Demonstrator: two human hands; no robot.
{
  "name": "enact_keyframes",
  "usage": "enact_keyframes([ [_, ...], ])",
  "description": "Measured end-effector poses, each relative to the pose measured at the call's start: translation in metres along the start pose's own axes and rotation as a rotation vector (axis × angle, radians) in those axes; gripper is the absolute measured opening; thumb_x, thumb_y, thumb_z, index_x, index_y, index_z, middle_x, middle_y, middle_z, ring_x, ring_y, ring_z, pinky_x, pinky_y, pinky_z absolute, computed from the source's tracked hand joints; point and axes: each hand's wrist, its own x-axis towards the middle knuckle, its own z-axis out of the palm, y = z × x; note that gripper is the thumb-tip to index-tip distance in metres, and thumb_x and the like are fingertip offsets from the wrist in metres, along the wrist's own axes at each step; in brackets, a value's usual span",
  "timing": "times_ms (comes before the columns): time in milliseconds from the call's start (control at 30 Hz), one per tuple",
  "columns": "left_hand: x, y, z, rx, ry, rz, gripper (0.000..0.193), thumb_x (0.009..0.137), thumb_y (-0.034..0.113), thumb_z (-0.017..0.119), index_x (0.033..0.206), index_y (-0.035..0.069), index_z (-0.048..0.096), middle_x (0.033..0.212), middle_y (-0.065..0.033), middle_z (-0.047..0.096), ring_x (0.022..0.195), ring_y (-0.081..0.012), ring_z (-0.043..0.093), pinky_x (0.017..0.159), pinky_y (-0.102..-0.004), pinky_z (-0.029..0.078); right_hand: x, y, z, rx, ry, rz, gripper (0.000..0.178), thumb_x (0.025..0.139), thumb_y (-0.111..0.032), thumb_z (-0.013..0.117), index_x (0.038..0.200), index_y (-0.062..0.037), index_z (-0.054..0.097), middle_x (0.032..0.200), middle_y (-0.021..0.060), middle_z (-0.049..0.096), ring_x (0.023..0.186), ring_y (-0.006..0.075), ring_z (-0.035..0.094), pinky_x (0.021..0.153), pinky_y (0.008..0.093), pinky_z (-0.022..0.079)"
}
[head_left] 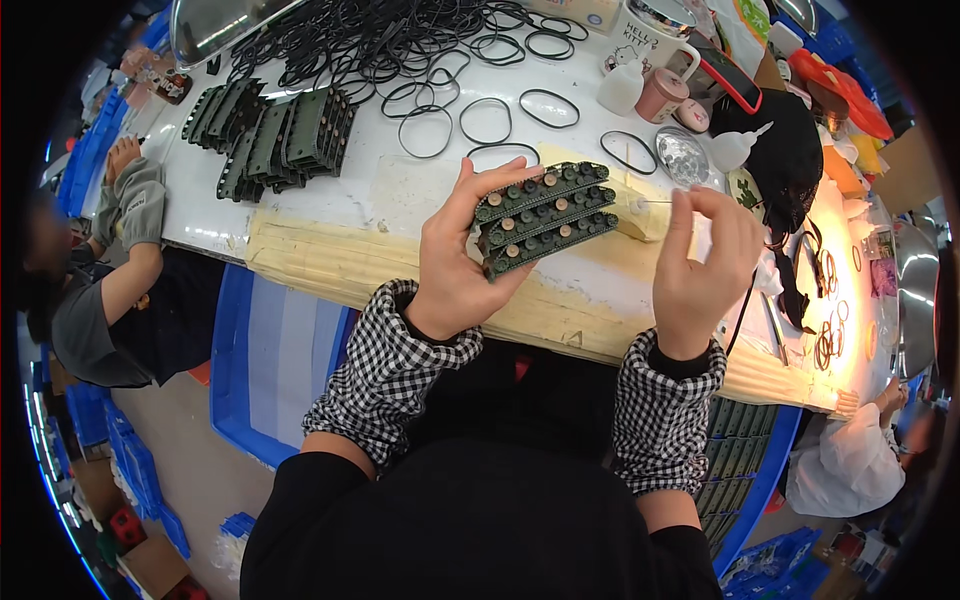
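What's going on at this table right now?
A person holds a stack of three green strips in the left hand, above the front part of the table. The right hand is raised to the right of the strips, apparently pinching something thin, too fine to make out. More strips stand on the table to the left, near a heap of black bands.

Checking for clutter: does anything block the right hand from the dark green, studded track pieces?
Nothing visible stands between the right hand and the dark green, studded track pieces except a thin, straight rod pointing leftward.
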Motion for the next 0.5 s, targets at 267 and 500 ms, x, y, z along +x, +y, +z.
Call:
enact_keyframes([
  [267,0.002,0.003,0.003,0.066,0.018,0.039,0.056,0.069,0.002,0.074,0.122,0.009,0.056,0.121,-0.0091,0.065,0.127,-0.0338,0.052,0.114,-0.0634,0.010,0.002,-0.051,0.008,0.746,-0.013,0.200,0.006,0.089,-0.005,0.065,0.088,-0.0027,0.060,0.094,0.0094,0.066,0.091,0.0218,0.056,0.086,0.0334,0.043],
  [500,0.003,0.005,0.003,0.070,0.021,0.048,0.058,0.067,0.002,0.074,0.122,0.011,0.056,0.119,-0.0076,0.066,0.126,-0.0338,0.053,0.112,-0.0658,0.012,-0.002,-0.064,0.022,0.879,-0.079,0.293,0.007,0.089,-0.008,0.065,0.088,-0.0025,0.060,0.091,0.0073,0.065,0.088,0.0201,0.055,0.079,0.0305,0.045],
])
